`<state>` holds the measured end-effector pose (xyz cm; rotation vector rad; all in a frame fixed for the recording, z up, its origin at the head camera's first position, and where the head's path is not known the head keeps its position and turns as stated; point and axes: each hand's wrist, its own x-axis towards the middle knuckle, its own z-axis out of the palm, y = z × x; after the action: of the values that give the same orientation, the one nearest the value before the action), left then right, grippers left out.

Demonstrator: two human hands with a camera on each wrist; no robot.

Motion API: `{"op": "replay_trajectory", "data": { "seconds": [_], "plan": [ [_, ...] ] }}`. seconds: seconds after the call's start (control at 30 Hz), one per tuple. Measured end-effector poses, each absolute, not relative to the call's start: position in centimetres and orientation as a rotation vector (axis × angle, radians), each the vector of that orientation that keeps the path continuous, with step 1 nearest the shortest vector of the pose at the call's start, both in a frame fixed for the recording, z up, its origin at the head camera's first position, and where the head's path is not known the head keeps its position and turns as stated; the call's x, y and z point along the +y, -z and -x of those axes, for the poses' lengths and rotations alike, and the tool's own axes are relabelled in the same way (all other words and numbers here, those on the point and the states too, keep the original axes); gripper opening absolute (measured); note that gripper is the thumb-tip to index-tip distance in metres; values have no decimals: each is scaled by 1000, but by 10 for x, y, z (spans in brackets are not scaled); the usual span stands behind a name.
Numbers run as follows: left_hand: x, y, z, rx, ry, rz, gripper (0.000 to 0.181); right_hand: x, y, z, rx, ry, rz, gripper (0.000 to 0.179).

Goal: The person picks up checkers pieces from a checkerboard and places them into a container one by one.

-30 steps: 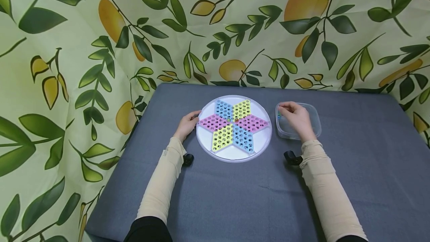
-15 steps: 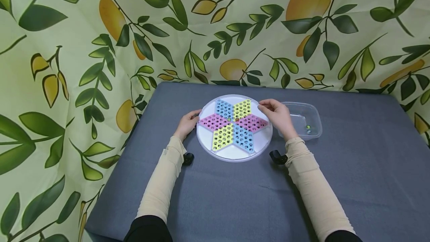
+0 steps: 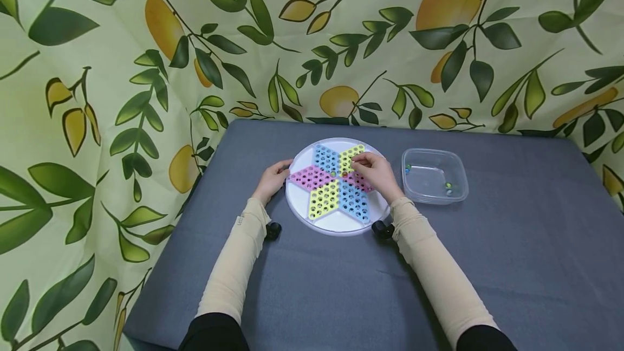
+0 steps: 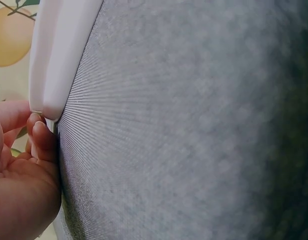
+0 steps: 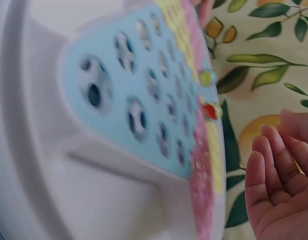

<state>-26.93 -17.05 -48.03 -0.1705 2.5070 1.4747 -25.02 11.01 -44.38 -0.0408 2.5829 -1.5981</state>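
Observation:
A round white Chinese checkers board (image 3: 338, 223) with a star of pink, blue and yellow perforated sections lies on the table. My left hand (image 3: 271, 180) grips its left rim, fingertips at the white edge (image 4: 69, 50) in the left wrist view. Over the right side of the board is my right hand (image 3: 379, 175), thumb and index fingertips together near the yellow section. They pinch a marble that the fingers hide. Near the star's centre sit a red marble (image 5: 210, 111) and a yellow-green marble (image 5: 207, 77).
To the right of the board stands a clear plastic container (image 3: 434, 199) with several small marbles (image 3: 448, 186) inside. A grey-blue cloth (image 3: 322, 286) covers the table. Behind it hangs a leaf-and-fruit patterned curtain (image 3: 273, 91).
My right hand has moved left from the container, past the board's right rim, to above the board near the yellow section. My left hand has stayed at the rim.

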Motion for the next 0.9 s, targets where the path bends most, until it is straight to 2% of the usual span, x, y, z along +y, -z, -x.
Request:
{"op": "replay_trajectory", "data": {
  "seconds": [0.53,0.9],
  "plan": [
    [-169,478,269,2493,-1465,175,38,102,466,257,2547,1515,1,33],
    [-172,481,268,2481,-1491,154,39,102,475,258,2601,1430,81,40]
  ]
}}
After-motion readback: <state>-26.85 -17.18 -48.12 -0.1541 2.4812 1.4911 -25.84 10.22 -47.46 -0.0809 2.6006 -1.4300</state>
